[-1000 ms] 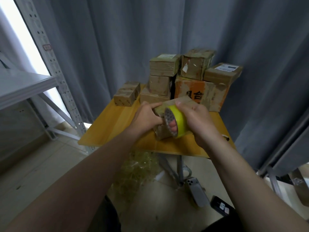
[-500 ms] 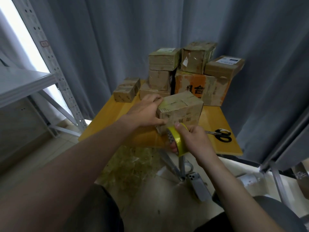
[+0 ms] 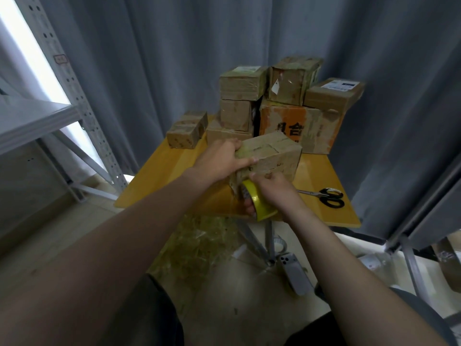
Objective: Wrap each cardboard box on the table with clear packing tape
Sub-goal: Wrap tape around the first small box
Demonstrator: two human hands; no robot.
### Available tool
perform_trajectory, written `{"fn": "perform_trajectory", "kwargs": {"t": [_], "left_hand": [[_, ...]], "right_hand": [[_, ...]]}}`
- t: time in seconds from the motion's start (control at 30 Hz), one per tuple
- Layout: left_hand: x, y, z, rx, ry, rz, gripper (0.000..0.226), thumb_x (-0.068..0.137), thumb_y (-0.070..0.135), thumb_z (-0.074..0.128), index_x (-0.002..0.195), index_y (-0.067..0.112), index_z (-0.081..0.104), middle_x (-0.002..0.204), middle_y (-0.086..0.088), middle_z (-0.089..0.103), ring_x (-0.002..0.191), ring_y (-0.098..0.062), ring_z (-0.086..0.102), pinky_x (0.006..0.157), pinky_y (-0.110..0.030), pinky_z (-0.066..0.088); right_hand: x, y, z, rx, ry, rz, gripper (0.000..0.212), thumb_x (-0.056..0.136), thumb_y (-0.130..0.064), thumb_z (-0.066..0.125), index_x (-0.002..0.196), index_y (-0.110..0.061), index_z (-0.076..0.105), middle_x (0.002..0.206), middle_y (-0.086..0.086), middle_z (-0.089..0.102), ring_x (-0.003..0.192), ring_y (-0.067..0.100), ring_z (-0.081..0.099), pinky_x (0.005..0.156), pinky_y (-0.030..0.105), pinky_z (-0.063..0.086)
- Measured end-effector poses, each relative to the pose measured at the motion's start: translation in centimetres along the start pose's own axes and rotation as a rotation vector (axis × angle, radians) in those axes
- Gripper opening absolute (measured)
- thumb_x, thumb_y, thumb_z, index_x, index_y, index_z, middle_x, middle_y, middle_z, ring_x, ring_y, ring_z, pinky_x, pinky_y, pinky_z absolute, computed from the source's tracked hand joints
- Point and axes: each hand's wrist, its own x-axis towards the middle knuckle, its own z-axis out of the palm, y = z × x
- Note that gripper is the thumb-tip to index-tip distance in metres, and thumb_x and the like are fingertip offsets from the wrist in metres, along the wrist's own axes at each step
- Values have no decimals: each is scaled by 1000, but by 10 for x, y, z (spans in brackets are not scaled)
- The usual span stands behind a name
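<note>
A brown cardboard box [image 3: 274, 156] stands near the front of the yellow table [image 3: 159, 181]. My left hand [image 3: 222, 158] grips the box's left end, thumb lying over its near top edge. My right hand [image 3: 272, 191] holds a roll of packing tape with a yellow core [image 3: 259, 204] against the box's lower near face, fingers through the core. The tape strip itself is too clear to make out.
Several taped boxes are stacked at the table's back [image 3: 287, 101], with one small box [image 3: 187, 129] apart at the back left. Black scissors [image 3: 326, 196] lie on the table's right. A metal shelf rack [image 3: 62, 101] stands at left. Crumpled tape scraps [image 3: 199, 248] and a phone [image 3: 294, 275] lie on the floor.
The box was set down from the air onto the table. My right hand with the roll dropped from the box's top to its lower near face, then rose slightly against it.
</note>
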Motion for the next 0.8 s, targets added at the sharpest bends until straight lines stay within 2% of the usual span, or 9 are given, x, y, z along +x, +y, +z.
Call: {"fn": "perform_trajectory", "kwargs": {"t": [0.17, 0.3, 0.37, 0.43, 0.5, 0.6, 0.67, 0.73, 0.8], "left_hand": [[-3, -4, 12, 6, 36, 71, 80, 95, 58, 59, 151, 3, 42, 156, -14, 43, 140, -30, 43, 113, -37, 36], [-3, -5, 11, -35, 5, 63, 87, 90, 52, 70, 154, 3, 37, 157, -12, 40, 141, -29, 41, 115, -39, 36], [-5, -5, 13, -94, 51, 57, 80, 90, 49, 71, 151, 5, 42, 153, -10, 45, 137, -28, 45, 112, -38, 40], [-8, -9, 11, -203, 97, 29, 66, 90, 47, 73, 143, 11, 55, 138, -5, 57, 126, -23, 54, 102, -35, 46], [-10, -14, 3, -361, 68, -68, 53, 88, 49, 74, 130, 18, 66, 118, 4, 67, 110, -15, 62, 86, -29, 49], [-9, -27, -9, -553, -11, -230, 37, 90, 53, 69, 104, 19, 74, 97, 6, 74, 92, -15, 69, 76, -30, 53], [-12, -39, -11, -693, -65, -339, 35, 97, 48, 60, 90, 15, 69, 88, -6, 73, 87, -25, 71, 81, -40, 58], [-19, -51, -5, -788, -149, -442, 43, 97, 53, 55, 96, 11, 65, 98, -15, 72, 89, -33, 69, 81, -46, 57], [-26, -61, 1, -729, -144, -521, 45, 96, 55, 55, 101, 11, 64, 102, -12, 68, 90, -29, 63, 77, -37, 49]], "right_hand": [[7, -9, 4, -6, -23, 22, 34, 108, -34, 50, 92, -6, 60, 64, 15, 73, 57, 32, 70, 69, 47, 63], [6, -6, 2, -7, -18, -15, 34, 108, -37, 51, 94, -7, 62, 60, 11, 72, 46, 25, 67, 52, 35, 60], [5, -1, 1, 26, -25, -40, 40, 108, -39, 51, 101, -2, 66, 63, 14, 72, 47, 27, 67, 51, 33, 59], [2, 3, 1, 73, -17, -61, 43, 107, -39, 53, 104, 1, 68, 64, 14, 71, 50, 27, 66, 54, 32, 58], [-2, 1, -2, 26, 48, -117, 43, 105, -42, 56, 98, -3, 72, 66, 8, 73, 61, 24, 68, 58, 28, 56], [-2, -9, -8, -36, 116, -302, 53, 92, -55, 64, 96, -4, 76, 84, 10, 76, 85, 29, 71, 84, 50, 55], [-2, -20, -7, 108, 32, -377, 46, 89, -50, 68, 92, -6, 76, 88, 15, 77, 88, 34, 74, 89, 56, 57], [1, -24, 3, 190, -35, -427, 21, 97, -29, 68, 91, -11, 74, 81, 9, 78, 80, 24, 76, 79, 42, 62], [8, -19, 18, 139, -29, -500, 12, 101, -20, 65, 96, -12, 73, 79, -2, 76, 74, 8, 71, 69, 26, 55]]}}
